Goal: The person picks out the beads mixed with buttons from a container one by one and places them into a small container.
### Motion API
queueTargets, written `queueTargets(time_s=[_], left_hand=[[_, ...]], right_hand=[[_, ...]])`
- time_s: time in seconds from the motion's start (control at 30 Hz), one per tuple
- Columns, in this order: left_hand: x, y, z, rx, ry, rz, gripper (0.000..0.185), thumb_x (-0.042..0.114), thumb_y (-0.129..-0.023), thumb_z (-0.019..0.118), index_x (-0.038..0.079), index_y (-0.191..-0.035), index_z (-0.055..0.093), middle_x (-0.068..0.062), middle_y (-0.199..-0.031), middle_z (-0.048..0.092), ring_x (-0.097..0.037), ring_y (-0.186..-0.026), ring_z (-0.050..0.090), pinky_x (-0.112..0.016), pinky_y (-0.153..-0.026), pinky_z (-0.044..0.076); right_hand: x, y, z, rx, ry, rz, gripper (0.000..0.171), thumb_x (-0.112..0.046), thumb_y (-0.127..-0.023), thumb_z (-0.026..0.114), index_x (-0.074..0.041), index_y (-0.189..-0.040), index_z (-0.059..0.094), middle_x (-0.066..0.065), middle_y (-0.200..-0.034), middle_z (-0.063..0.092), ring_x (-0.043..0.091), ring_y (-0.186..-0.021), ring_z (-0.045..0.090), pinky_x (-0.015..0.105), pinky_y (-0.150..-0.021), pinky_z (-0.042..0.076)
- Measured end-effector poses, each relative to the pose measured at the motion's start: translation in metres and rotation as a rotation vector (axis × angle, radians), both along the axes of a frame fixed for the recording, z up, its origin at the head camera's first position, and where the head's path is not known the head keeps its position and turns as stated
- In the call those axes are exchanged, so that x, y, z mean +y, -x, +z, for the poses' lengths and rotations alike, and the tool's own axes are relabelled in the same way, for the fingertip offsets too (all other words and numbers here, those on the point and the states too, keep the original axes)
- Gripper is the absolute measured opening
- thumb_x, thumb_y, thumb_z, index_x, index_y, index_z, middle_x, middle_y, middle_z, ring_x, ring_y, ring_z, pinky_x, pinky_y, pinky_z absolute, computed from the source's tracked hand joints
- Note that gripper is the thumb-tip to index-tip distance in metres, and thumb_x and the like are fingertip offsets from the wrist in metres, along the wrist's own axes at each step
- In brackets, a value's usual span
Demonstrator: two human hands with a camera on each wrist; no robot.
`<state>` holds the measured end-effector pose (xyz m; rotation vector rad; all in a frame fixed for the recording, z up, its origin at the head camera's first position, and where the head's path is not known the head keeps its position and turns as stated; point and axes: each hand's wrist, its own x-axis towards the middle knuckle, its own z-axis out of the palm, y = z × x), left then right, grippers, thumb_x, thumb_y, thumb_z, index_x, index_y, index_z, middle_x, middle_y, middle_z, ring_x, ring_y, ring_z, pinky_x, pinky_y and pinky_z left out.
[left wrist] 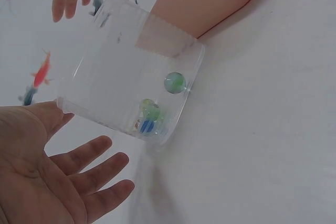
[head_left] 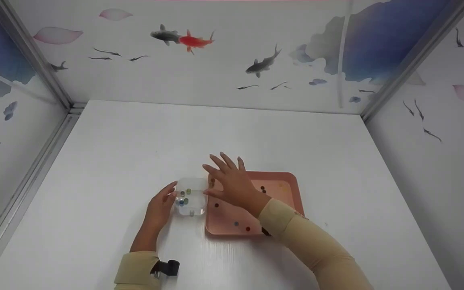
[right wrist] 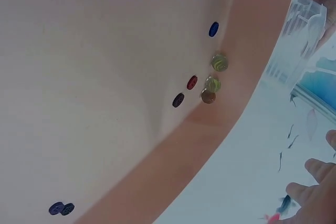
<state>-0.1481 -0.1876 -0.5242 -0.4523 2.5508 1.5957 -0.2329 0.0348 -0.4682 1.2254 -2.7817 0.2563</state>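
Note:
A clear plastic box (head_left: pixel 191 197) stands on the white table against the left edge of a pink tray (head_left: pixel 292 189). In the left wrist view the box (left wrist: pixel 121 72) holds a green marble (left wrist: pixel 175 82), another green one (left wrist: pixel 150 109) and a blue one (left wrist: pixel 147 126). My left hand (head_left: pixel 162 202) lies open at the box's left side, palm (left wrist: pixel 47 182) turned toward it. My right hand (head_left: pixel 228 180) hovers with fingers spread over the tray's left part and holds nothing. The tray (right wrist: pixel 105 77) carries three marbles (right wrist: pixel 212 83) in its corner and scattered buttons (right wrist: pixel 192 82).
The white table (head_left: pixel 135 153) is walled on three sides by panels painted with fish. A black wrist strap (head_left: pixel 168 267) shows on my left sleeve. More buttons (head_left: pixel 236 223) lie near the tray's front edge.

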Motion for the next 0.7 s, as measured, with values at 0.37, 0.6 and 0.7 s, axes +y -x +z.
queueTargets(time_s=[0.37,0.6,0.7], left_hand=[[-0.001,0.0,0.002,-0.004,-0.001,-0.004,0.045,0.024,-0.104,0.043,0.015,-0.148,0.039,-0.019,-0.146,0.043,-0.04,-0.135,0.04,-0.055,-0.11,0.033],[0.0,0.001,0.002,-0.019,0.002,0.0,0.045,0.026,-0.105,0.043,0.018,-0.148,0.039,-0.017,-0.148,0.042,-0.039,-0.135,0.039,-0.055,-0.11,0.033],[0.0,0.0,0.001,-0.017,-0.003,0.003,0.045,0.026,-0.104,0.043,0.018,-0.148,0.04,-0.017,-0.148,0.042,-0.04,-0.136,0.038,-0.056,-0.11,0.032]], right_hand=[[0.011,0.006,0.0,-0.041,0.077,-0.045,0.069,-0.055,-0.09,0.059,-0.023,-0.148,0.04,0.004,-0.157,0.03,0.028,-0.146,0.022,0.066,-0.11,0.022],[0.019,0.01,-0.003,-0.075,0.127,-0.072,0.065,-0.052,-0.091,0.06,-0.021,-0.146,0.043,0.005,-0.155,0.034,0.028,-0.144,0.027,0.065,-0.108,0.026],[0.021,0.011,-0.005,-0.091,0.139,-0.076,0.064,-0.047,-0.092,0.062,-0.02,-0.146,0.044,0.005,-0.154,0.036,0.028,-0.143,0.029,0.063,-0.108,0.028]])
